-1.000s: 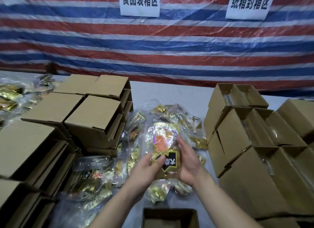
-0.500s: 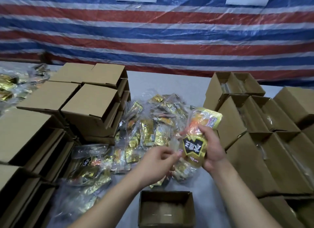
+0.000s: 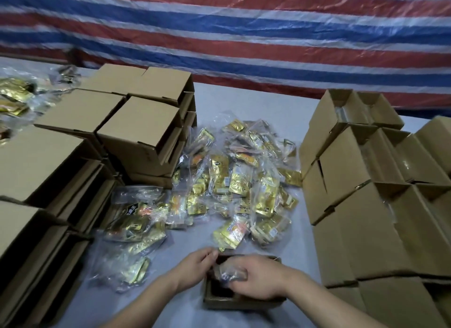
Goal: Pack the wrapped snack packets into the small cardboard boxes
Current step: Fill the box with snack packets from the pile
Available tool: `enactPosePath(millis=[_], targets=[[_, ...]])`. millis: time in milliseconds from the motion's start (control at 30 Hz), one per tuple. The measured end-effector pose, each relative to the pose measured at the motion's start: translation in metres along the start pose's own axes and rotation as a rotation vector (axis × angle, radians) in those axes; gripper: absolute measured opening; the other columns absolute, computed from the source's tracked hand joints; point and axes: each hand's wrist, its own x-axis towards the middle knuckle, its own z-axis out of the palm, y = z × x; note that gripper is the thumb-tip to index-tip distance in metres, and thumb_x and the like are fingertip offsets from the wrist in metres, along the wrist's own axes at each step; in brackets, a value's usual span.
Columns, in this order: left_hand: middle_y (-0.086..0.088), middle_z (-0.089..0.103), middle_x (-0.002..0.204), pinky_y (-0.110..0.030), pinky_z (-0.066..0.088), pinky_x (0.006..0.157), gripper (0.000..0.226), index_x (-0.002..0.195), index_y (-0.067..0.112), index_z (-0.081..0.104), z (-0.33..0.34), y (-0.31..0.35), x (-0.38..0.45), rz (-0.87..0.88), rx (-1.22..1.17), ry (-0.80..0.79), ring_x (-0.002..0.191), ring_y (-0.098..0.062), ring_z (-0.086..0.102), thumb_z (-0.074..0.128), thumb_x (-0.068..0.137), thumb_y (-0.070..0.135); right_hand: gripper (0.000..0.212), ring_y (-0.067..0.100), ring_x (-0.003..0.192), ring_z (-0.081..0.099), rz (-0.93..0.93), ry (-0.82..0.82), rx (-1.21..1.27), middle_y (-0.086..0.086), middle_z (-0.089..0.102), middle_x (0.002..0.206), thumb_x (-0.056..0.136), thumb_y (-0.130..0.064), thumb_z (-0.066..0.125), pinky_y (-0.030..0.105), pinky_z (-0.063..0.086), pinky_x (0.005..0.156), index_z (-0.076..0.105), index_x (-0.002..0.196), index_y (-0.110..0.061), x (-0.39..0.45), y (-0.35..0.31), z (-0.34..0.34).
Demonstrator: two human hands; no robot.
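Snack packets [image 3: 234, 181] were heaped loose on the grey table [image 3: 244, 100], between a stack of closed boxes [image 3: 139, 122] on the left and rows of open-topped boxes [image 3: 353, 171] on the right; the heap was probably left in the middle so that either hand could draw from it without a long reach. One small open box [image 3: 244, 301] was set at the near edge, directly under the hands, presumably so that a packet could be dropped straight down into it. A single packet [image 3: 230, 271] (its clear wrapper blurred, so the print could not be read) was held over the mouth of that box and partly inside it; it was grasped by the right hand [image 3: 258, 279], whose fingers were curled around its lower edge, a hold that seemed suited to pushing it down flat. The left hand [image 3: 197, 266] was placed at the box's left rim, fingertips close to the packet's corner; whether it pinched the wrapper or only steadied the cardboard could not be told. The filling of this box was judged to be just under way; whether anything lay beneath the packet was hidden by the hands. More packets [image 3: 14, 95] were seen at the far left, beyond the closed boxes.
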Motion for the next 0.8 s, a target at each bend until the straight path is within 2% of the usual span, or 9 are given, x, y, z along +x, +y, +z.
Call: enactPosePath(millis=[100,167,267,333,400,467,567,700,800], targets=[[-0.001,0.069,0.109,-0.029,0.046,0.101,0.036,0.109,0.015,0.068,0.001,-0.002,0.003,0.006,-0.027,0.016,0.106,-0.012,0.062,0.041,0.105,0.039,0.024,0.024,0.092,0.062,0.069,-0.156,-0.126,0.002,0.069,0.098,0.085,-0.045,0.052,0.036,0.051,0.086,0.057,0.091,-0.023,0.019,0.011,0.018],[-0.009,0.068,0.106,-0.033,0.046,0.098,0.036,0.104,0.010,0.067,0.005,-0.003,0.005,0.019,-0.026,0.034,0.104,-0.021,0.062,0.042,0.105,0.037,0.028,0.026,0.108,0.060,0.081,-0.187,-0.158,0.006,0.066,0.119,0.089,-0.049,0.053,0.036,0.048,0.096,0.058,0.108,-0.029,0.034,0.019,0.029],[-0.011,0.067,0.103,-0.035,0.046,0.095,0.037,0.101,0.009,0.066,0.009,-0.007,0.008,0.025,-0.020,0.062,0.101,-0.023,0.062,0.044,0.104,0.039,0.070,0.028,0.133,0.047,0.156,-0.212,-0.255,0.008,0.048,0.147,0.087,-0.061,0.056,0.038,0.037,0.111,0.037,0.146,-0.029,0.055,0.031,0.047],[-0.008,0.068,0.106,-0.031,0.046,0.094,0.038,0.103,0.012,0.067,0.010,-0.009,0.009,0.031,-0.007,0.067,0.102,-0.019,0.062,0.044,0.103,0.042,0.084,0.031,0.136,0.044,0.256,-0.227,-0.271,0.007,0.044,0.149,0.082,-0.070,0.055,0.039,0.036,0.112,0.027,0.151,-0.031,0.063,0.042,0.059],[-0.007,0.068,0.109,-0.025,0.046,0.092,0.037,0.106,0.014,0.067,0.011,-0.010,0.008,0.028,-0.031,0.059,0.102,-0.017,0.062,0.044,0.103,0.043,0.091,0.027,0.136,0.045,0.351,-0.240,-0.157,0.001,0.045,0.149,0.073,-0.077,0.055,0.037,0.037,0.112,0.030,0.149,-0.034,0.063,0.048,0.065],[-0.003,0.069,0.107,-0.023,0.047,0.091,0.034,0.108,0.016,0.068,0.012,-0.010,0.008,0.026,-0.061,0.066,0.101,-0.014,0.063,0.045,0.103,0.041,0.085,0.025,0.135,0.046,0.394,-0.241,-0.088,-0.001,0.047,0.148,0.075,-0.074,0.055,0.036,0.037,0.111,0.039,0.146,-0.030,0.060,0.052,0.067],[0.008,0.069,0.107,-0.020,0.045,0.095,0.031,0.111,0.020,0.068,0.014,-0.011,0.008,0.053,-0.046,0.081,0.102,-0.003,0.062,0.044,0.104,0.038,0.053,0.025,0.129,0.052,0.352,-0.121,-0.054,0.004,0.055,0.140,0.094,-0.053,0.050,0.032,0.040,0.107,0.056,0.133,-0.018,0.052,0.056,0.062],[0.002,0.069,0.103,-0.026,0.047,0.093,0.031,0.104,0.018,0.068,0.015,-0.012,0.008,0.058,-0.057,0.071,0.100,-0.010,0.063,0.044,0.103,0.039,0.030,0.021,0.107,0.062,0.292,-0.012,0.023,0.005,0.069,0.116,0.099,-0.034,0.048,0.029,0.046,0.092,0.070,0.109,-0.016,0.038,0.057,0.050],[0.006,0.070,0.102,-0.023,0.046,0.093,0.031,0.104,0.021,0.068,0.015,-0.014,0.009,0.058,-0.038,0.075,0.098,-0.005,0.062,0.044,0.103,0.041,0.039,0.028,0.116,0.058,0.402,-0.198,-0.075,0.011,0.064,0.129,0.101,-0.038,0.040,0.028,0.042,0.094,0.065,0.122,-0.017,0.042,0.053,0.047]])
